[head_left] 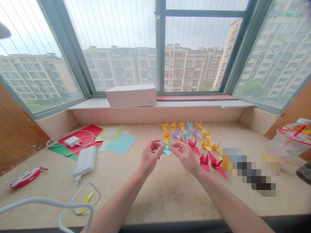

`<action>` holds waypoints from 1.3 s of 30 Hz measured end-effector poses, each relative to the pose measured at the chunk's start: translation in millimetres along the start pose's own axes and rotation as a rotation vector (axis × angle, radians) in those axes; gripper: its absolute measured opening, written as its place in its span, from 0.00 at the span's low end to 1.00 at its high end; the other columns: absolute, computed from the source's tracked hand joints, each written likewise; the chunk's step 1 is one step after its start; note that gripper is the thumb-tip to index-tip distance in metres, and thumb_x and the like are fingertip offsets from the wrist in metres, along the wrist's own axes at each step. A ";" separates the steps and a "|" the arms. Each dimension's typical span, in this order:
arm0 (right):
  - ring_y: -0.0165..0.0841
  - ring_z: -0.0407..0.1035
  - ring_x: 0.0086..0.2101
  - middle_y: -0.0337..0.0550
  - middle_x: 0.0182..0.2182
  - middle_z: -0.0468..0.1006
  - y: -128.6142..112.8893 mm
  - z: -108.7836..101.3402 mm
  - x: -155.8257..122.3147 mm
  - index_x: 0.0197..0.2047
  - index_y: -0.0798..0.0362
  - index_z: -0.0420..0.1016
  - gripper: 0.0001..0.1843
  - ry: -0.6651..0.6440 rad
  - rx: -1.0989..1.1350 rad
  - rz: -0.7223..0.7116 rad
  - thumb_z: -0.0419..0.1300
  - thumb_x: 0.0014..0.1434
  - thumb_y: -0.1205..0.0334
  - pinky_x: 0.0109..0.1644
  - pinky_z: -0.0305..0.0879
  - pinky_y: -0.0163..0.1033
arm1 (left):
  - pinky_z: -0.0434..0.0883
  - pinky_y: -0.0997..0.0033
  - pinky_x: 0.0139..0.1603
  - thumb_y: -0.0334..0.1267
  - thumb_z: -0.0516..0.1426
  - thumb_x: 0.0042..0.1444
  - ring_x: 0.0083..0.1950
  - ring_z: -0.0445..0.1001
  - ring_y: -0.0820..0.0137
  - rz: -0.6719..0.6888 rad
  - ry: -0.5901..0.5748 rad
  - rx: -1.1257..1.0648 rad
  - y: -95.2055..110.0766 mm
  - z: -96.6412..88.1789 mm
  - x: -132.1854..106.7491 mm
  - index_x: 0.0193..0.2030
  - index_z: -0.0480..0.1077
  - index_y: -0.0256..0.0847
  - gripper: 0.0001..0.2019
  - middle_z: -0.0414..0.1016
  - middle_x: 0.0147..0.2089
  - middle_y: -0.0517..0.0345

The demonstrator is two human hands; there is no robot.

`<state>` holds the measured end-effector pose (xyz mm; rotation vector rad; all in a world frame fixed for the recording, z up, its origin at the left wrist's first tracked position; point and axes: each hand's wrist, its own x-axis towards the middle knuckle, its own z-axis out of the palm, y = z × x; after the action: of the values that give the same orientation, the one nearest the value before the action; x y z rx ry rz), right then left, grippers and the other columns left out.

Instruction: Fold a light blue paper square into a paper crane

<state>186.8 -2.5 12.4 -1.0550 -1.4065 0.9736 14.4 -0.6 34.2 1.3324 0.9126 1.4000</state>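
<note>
Both my hands are raised over the marble sill, pinching a small light-blue folded paper crane between them. My left hand grips its left wing with thumb and fingers. My right hand pinches its right side. Behind and to the right lie several finished paper cranes in yellow, purple, blue and pink-red, set out in rows on the sill.
Coloured paper sheets lie at the left with a white charger on them. A white power bank and cables sit nearer. A red-white tape is far left. A white box rests on the window ledge. A clear container stands right.
</note>
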 end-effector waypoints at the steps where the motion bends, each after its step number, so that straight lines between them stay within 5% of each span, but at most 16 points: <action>1: 0.38 0.73 0.37 0.46 0.37 0.79 -0.4 0.0 0.0 0.39 0.52 0.76 0.16 0.004 -0.003 0.001 0.64 0.56 0.48 0.44 0.67 0.44 | 0.64 0.79 0.20 0.45 0.65 0.50 0.24 0.67 0.77 0.000 -0.004 0.010 0.4 0.3 -0.6 0.42 0.71 0.36 0.17 0.74 0.30 0.60; 8: 0.36 0.70 0.33 0.43 0.32 0.78 -6.6 0.0 -2.0 0.36 0.52 0.75 0.12 0.025 -0.015 -0.005 0.64 0.56 0.52 0.40 0.65 0.41 | 0.70 0.75 0.18 0.54 0.59 0.56 0.21 0.70 0.76 -0.018 -0.018 -0.008 3.8 1.3 -4.1 0.39 0.71 0.36 0.20 0.74 0.29 0.58; 15: 0.35 0.70 0.33 0.43 0.33 0.77 -9.4 0.5 -2.8 0.37 0.52 0.74 0.12 0.045 -0.013 -0.016 0.63 0.57 0.51 0.39 0.65 0.41 | 0.71 0.76 0.18 0.52 0.60 0.55 0.22 0.72 0.75 -0.061 -0.016 0.035 2.8 0.5 -3.2 0.35 0.70 0.35 0.18 0.75 0.31 0.56; 31: 0.38 0.69 0.36 0.43 0.33 0.77 -11.7 0.2 -6.2 0.36 0.49 0.74 0.08 0.179 -0.146 -0.160 0.61 0.60 0.54 0.44 0.63 0.43 | 0.62 0.79 0.14 0.58 0.58 0.54 0.17 0.67 0.77 -0.053 0.074 0.133 -0.3 -1.5 -2.0 0.32 0.71 0.36 0.22 0.75 0.25 0.57; 35: 0.38 0.69 0.38 0.43 0.35 0.76 -15.5 -0.9 -8.2 0.35 0.48 0.74 0.06 0.225 -0.185 -0.307 0.61 0.60 0.55 0.45 0.64 0.44 | 0.64 0.78 0.15 0.64 0.52 0.55 0.18 0.70 0.74 -0.245 -0.127 0.059 1.0 -0.6 -3.3 0.27 0.70 0.34 0.30 0.75 0.25 0.53; 39: 0.38 0.69 0.38 0.43 0.35 0.75 -16.7 -0.6 -9.5 0.34 0.48 0.73 0.07 0.146 -0.202 -0.339 0.61 0.60 0.55 0.46 0.64 0.44 | 0.69 0.76 0.20 0.58 0.59 0.53 0.22 0.74 0.73 -0.258 -0.304 0.024 0.2 3.2 -5.0 0.35 0.73 0.33 0.24 0.78 0.35 0.49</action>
<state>186.2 -16.2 25.8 -0.9703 -1.5218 0.5077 17.2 -5.8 33.5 1.3476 0.8617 0.9620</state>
